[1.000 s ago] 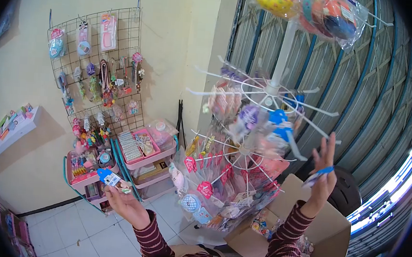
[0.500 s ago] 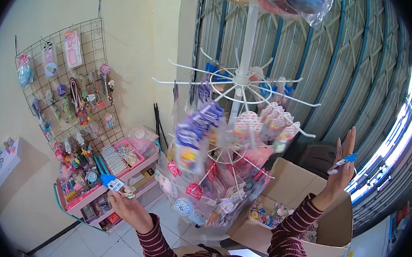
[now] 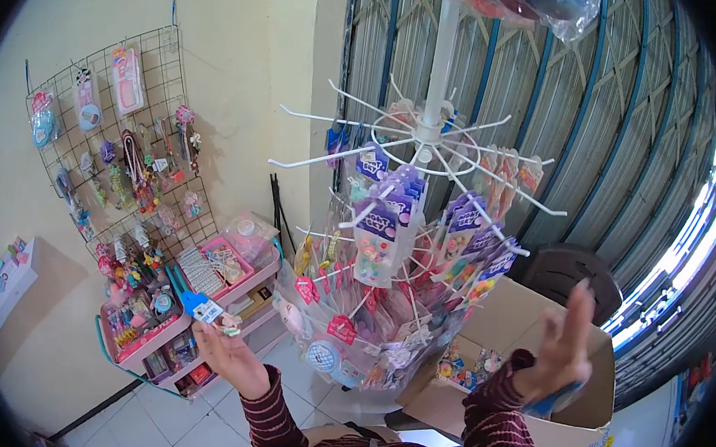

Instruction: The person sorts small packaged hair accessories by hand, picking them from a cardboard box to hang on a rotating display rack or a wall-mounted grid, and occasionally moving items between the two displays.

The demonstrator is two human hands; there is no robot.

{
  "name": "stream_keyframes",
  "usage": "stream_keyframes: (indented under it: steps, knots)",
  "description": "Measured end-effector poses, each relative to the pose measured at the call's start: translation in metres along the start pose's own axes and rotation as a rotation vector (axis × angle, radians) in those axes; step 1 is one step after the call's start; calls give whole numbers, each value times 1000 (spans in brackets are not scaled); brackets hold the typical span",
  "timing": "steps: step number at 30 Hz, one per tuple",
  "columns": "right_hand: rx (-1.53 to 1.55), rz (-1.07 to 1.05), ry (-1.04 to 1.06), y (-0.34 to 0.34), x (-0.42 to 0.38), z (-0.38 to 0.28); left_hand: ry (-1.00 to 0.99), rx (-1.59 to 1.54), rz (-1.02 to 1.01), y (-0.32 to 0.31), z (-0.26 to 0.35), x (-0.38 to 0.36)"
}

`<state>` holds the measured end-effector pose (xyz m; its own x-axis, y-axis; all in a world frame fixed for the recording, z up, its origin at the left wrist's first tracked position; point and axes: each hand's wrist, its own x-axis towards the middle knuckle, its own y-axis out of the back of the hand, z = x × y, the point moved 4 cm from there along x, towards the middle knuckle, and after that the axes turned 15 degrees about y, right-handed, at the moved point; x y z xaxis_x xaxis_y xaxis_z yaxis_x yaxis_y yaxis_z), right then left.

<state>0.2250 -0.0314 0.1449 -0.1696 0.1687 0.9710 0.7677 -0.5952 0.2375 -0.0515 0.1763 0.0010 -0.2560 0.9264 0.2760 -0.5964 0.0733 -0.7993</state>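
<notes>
My left hand (image 3: 232, 358) pinches a small hair-clip-like trinket on a blue header card (image 3: 201, 305) with a white label, in front of the tiered cart. On the right, my right hand (image 3: 560, 354) is smeared by motion over the cardboard box (image 3: 526, 318), its fingers stretched upward. A blurred blue item (image 3: 560, 400) shows just below that palm; I cannot tell whether the hand grips it. Between my hands stands a white spinner rack (image 3: 427, 133), with purple-topped packets (image 3: 379, 225) on its hooks and pink-tagged packets (image 3: 342, 329) lower down.
A wire grid (image 3: 118, 90) with hanging accessories is on the left wall. Below it stands a pink tiered cart (image 3: 150, 346) full of trinkets. Small packets (image 3: 472, 366) lie inside the box. Behind are a dark chair (image 3: 570, 272) and a metal folding shutter (image 3: 581, 114).
The rack has turned, bringing different purple-topped packets to the front. My right hand has dropped and moved slightly left, its blue-carded item now low beneath the palm. My left hand has barely moved.
</notes>
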Motion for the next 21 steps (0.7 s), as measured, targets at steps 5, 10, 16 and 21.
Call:
stream_keyframes:
  steps: [5, 10, 16, 21]
  knots:
    - [-95, -460, 25, -94, 50, -13, 17, 8, -78, -41, -1, 12]
    - [-234, -419, 40, -145, 67, 29, 112, 67, -24, -54, 0, 6]
    - [-204, -335, 18, -116, 54, 27, 119, 60, -3, -46, -1, 13]
    - [-121, -114, -114, -71, 33, 33, 145, 25, -87, -58, 1, 25]
